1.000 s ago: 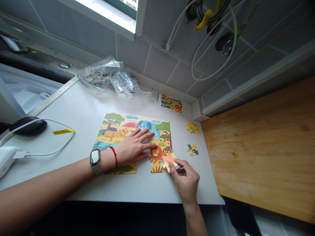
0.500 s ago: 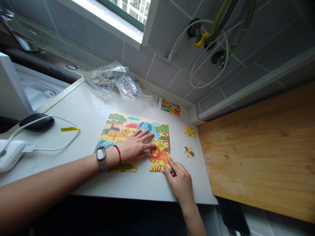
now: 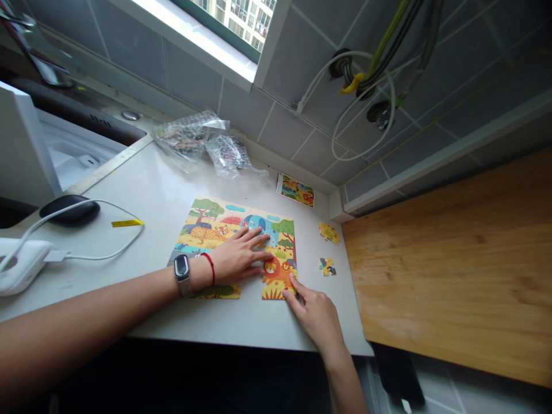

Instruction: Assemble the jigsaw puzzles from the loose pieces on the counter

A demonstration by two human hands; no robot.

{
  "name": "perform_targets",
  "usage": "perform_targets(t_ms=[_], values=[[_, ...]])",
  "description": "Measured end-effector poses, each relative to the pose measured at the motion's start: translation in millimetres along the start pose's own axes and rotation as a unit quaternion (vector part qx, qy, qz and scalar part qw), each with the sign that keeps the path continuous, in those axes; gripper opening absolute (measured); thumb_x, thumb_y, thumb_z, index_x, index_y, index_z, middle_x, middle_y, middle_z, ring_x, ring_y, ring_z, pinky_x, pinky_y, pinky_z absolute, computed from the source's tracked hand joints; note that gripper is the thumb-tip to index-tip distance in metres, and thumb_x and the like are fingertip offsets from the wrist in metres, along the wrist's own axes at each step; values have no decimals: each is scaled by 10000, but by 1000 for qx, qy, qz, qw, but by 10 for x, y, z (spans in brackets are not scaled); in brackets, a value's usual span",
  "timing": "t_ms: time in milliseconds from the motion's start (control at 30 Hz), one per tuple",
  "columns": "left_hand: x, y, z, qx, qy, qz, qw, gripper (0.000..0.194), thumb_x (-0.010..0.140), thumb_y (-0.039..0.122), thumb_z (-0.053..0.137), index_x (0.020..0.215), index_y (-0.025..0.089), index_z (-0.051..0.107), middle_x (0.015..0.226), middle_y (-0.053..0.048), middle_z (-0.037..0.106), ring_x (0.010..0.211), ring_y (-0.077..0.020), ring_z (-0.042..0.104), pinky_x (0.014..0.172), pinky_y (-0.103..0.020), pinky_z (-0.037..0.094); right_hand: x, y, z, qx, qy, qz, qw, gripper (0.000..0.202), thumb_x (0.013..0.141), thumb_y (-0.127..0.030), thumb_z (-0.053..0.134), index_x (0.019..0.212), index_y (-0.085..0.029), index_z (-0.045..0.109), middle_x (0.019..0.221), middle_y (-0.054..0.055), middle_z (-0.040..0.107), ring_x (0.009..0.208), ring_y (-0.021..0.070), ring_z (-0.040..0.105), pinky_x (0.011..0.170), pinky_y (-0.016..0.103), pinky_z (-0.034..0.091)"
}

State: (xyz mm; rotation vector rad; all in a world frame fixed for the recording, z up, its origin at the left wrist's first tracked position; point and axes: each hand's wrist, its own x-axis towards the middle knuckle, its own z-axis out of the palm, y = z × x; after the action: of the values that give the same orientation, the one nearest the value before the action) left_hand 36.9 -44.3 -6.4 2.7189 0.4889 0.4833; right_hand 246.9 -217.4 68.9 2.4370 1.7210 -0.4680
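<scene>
A jigsaw puzzle (image 3: 202,231) with animals and trees lies partly assembled on the white counter. My left hand (image 3: 237,254) rests flat across its middle, fingers spread, covering part of the picture. At the lower right corner, my right hand (image 3: 317,313) has its thumb and index finger on a corner puzzle piece (image 3: 291,286), which sits against the lion pieces. Its other fingers are curled and partly hidden. Between the lion section and the lower left section, a gap shows along the bottom edge. Two loose puzzle pieces (image 3: 329,233) lie to the right, apart from both hands.
A small picture card (image 3: 295,190) lies near the wall. Clear plastic bags (image 3: 194,141) with contents sit at the back. On the left are a black mouse (image 3: 71,211), a white charger (image 3: 23,264) with its cable, and a sink edge. A wooden board (image 3: 448,259) borders the right.
My right hand has pushed the corner piece snugly against the lion pieces; the seam beside it has narrowed. My left hand stays on the puzzle. The view has shifted slightly.
</scene>
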Motion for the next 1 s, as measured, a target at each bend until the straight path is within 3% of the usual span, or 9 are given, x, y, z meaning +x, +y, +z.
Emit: perform_targets(t_ms=[167,367,467,567,667,767,833,900,1000], values=[[11,-5,14,8,6,3,1000,412,1047,535,599,1411,362,684,1594,-123,531,1514,-410,411,1216,-627,339,8,-85,-113,-57,-18,-20,998,441,1053,-469,586,1448,-305,692,972,85,848,867,261,795,697,290,507],[21,51,11,22,30,3,999,358,1038,475,630,1347,319,721,1532,-137,580,1462,-399,469,1188,-621,367,-25,-57,-57,-3,9,-31,999,432,1042,-444,603,1428,-281,710,895,76,837,790,253,773,659,287,484],[50,108,-75,29,43,-10,999,288,1046,400,617,1244,245,758,1445,-151,641,1389,-390,536,1136,-582,427,-81,-20,-34,37,9,-36,999,450,1045,-427,587,1459,-280,682,877,56,831,758,235,761,644,273,471],[112,208,-255,46,16,-27,998,240,1049,341,597,1096,182,770,1257,-153,722,1228,-359,639,1038,-524,496,-155,-7,-61,23,-2,-40,999,477,1032,-414,597,1489,-289,652,931,60,834,800,241,770,664,270,474],[167,395,-433,44,-37,-23,998,223,1043,328,603,1026,164,752,1051,-129,754,984,-301,722,871,-434,553,-190,-23,-166,-10,-22,-53,998,536,989,-405,654,1513,-295,625,939,58,831,829,254,770,689,274,480],[152,690,-479,37,-73,11,997,216,1037,341,615,1005,164,737,902,-114,759,809,-286,747,685,-370,546,-94,-1,-343,-8,-32,-77,996,426,1003,-430,624,1385,-275,729,912,59,827,827,253,760,706,283,484],[103,930,-422,24,-74,71,994,220,1037,352,610,997,173,732,877,-110,760,776,-283,757,623,-358,528,72,68,-479,-10,-41,-94,995,341,1016,-443,594,1198,-265,820,914,67,829,830,251,754,730,294,488],[50,1170,-328,12,-85,126,988,270,1029,417,616,983,180,736,835,-115,754,743,-295,757,572,-367,509,312,180,-610,-13,-37,-85,996,346,997,-460,615,1155,-244,834,933,79,833,869,255,757,762,298,495],[17,1454,-194,10,-122,175,977,285,988,467,663,975,199,758,790,-126,750,710,-324,742,527,-393,479,745,376,-771,-46,-54,-14,997,334,972,-483,645,1006,-231,862,946,96,838,915,264,761,772,296,501]])
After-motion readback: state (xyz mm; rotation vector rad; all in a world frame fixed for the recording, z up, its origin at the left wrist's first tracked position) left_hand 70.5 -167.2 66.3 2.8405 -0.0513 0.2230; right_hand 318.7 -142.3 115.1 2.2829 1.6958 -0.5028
